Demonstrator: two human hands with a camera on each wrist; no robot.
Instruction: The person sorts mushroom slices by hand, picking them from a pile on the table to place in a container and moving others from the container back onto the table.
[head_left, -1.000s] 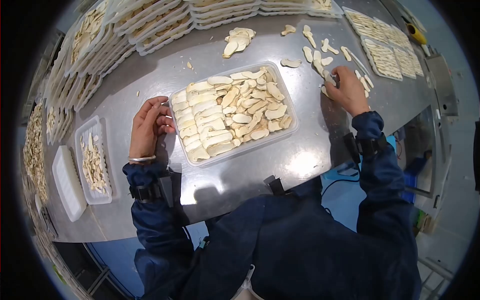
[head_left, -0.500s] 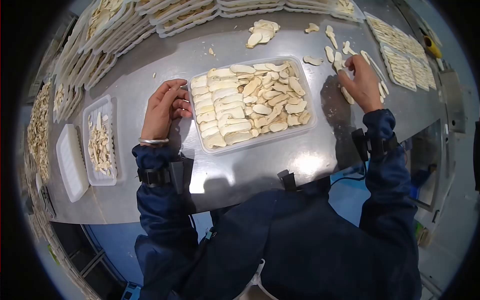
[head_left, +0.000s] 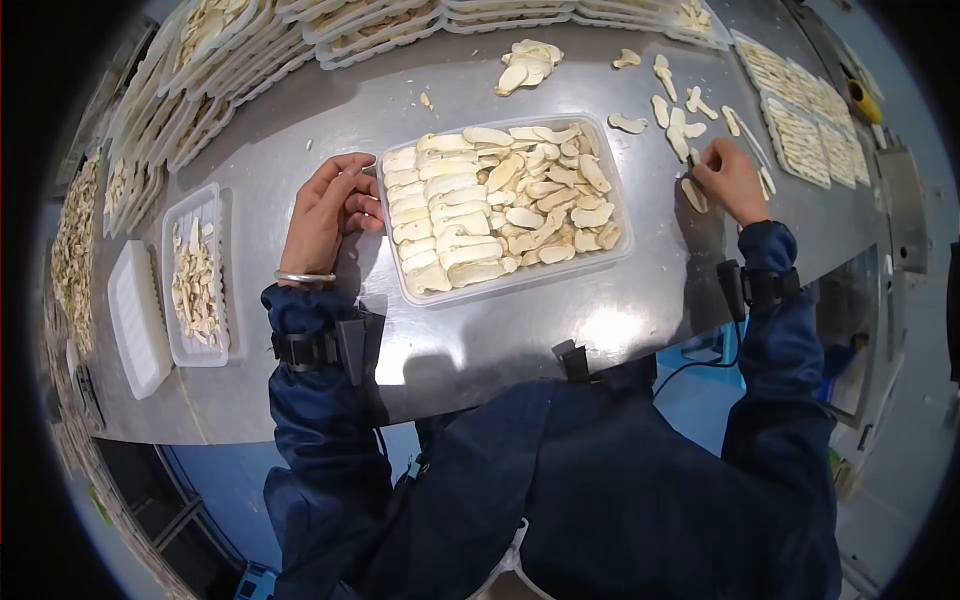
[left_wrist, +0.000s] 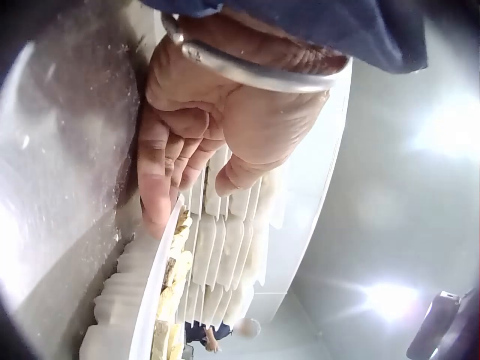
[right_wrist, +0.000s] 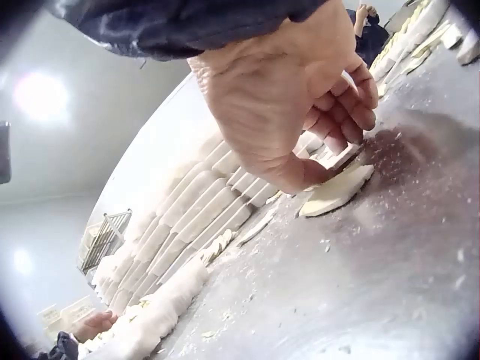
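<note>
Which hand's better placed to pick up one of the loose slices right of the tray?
Probably your right: the right hand is down beside those loose slices. The left hand is at the opposite side of the tray, with the tray between.

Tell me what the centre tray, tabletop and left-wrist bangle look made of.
Centre tray: probably thin, smooth plastic; its rim looks translucent.
Tabletop: looks like bare metal, likely stainless steel; grey, with bright, blurred reflections.
Bangle: seemingly polished metal, silvery with bright highlights; whether silver, steel or plated, can't tell.
</note>
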